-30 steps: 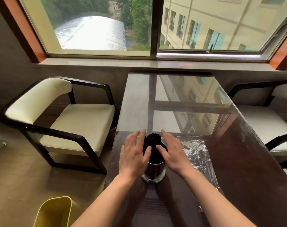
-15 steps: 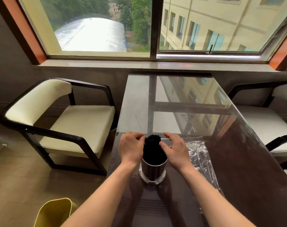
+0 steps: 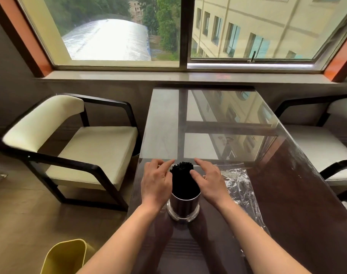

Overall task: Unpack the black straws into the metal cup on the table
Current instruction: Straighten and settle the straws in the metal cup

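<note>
Both hands had loosened since half a second earlier, their fingers uncurled from the bundle. Black straws (image 3: 183, 177) stood upright in the metal cup (image 3: 183, 206), long axis vertical, ends pointing up and tilted slightly toward the window. The left hand (image 3: 156, 181) and right hand (image 3: 208, 181) flanked the bundle, fingers nearly straight, touching its sides without gripping. At lower centre the cup sat near the left edge of the surface (image 3: 287, 194), with a crumpled clear wrapper (image 3: 238, 184) just to its right. Beyond the cup, glossy tabletop ran up to the windowsill.
</note>
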